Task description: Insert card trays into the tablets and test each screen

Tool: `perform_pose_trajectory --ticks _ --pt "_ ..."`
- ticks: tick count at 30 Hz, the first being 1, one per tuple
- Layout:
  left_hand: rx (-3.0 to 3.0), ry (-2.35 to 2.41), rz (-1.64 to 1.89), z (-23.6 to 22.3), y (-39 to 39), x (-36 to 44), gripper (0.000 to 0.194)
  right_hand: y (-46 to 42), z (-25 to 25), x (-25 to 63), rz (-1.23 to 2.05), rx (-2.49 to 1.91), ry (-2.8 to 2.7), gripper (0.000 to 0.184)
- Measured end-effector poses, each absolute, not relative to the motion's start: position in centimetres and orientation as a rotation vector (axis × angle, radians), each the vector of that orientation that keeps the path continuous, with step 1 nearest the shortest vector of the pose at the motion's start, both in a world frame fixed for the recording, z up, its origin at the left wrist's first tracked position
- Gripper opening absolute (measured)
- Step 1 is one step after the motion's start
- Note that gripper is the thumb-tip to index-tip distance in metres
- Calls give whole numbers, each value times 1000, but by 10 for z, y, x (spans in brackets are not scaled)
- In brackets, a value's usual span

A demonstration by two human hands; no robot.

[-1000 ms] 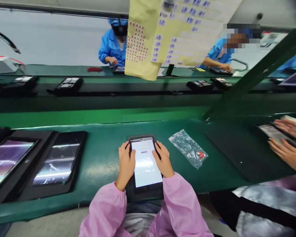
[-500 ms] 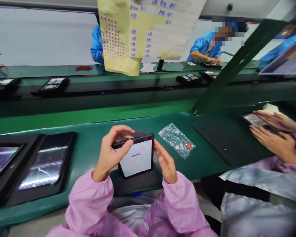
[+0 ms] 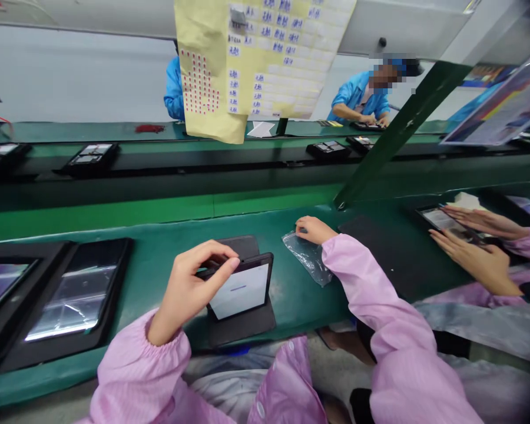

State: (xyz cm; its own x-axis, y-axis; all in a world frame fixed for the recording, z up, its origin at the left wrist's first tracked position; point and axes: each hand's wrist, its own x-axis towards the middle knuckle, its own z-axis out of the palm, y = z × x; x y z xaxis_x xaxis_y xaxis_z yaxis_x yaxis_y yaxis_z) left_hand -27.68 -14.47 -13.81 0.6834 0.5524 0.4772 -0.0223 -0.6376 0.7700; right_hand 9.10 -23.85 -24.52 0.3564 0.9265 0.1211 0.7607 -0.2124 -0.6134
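Our left hand [image 3: 193, 290] clamped on a tablet [image 3: 239, 290] in a black folio case [image 3: 242, 325], our right hand [image 3: 314, 229] on a clear plastic bag [image 3: 305, 258], grip unclear

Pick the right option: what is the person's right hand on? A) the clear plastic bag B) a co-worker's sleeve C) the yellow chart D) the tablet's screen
A: the right hand rests on the clear plastic bag lying on the green bench.
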Motion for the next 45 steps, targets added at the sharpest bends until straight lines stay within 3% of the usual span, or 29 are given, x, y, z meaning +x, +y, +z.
perform_pose_trajectory --ticks 7,10,13,16,18,21,24,27,29,34,39,45 --pt "1672 810 872 -183 -77 -228 37 -269 -209 113 630 -1919 -1197 34" --pt "1791 954 653 -218 -41 -208 61 -283 -197 107 665 -1821 -1069 38" --pt "2017 967 483 -240 -26 -200 69 -293 -184 94 630 -1729 -965 35" --pt "2133 901 582 -243 -40 -192 64 -298 -165 77 572 -1630 -914 27" --pt "2103 754 620 -241 -62 -178 80 -298 -150 66 520 -1503 -883 20" --pt "1709 481 321 -240 -99 -142 95 -294 -138 54 455 -1279 -801 14" --pt "1305 311 154 -239 -120 -102 76 -295 -151 50 374 -1140 -691 15" --pt "1187 230 258 -230 -122 -79 46 -307 -187 51 305 -1059 -602 17" --pt "1204 250 270 -221 -120 -74 37 -321 -216 53 305 -1077 -603 16" --pt "1257 296 61 -206 -114 -79 36 -348 -263 58 353 -1399 -806 20" --pt "1389 256 -97 -199 -104 -85 33 -350 -259 58 244 -1483 -1056 25" --pt "1422 290 -98 -189 -95 -93 43 -336 -257 53 262 -1588 -1067 22"
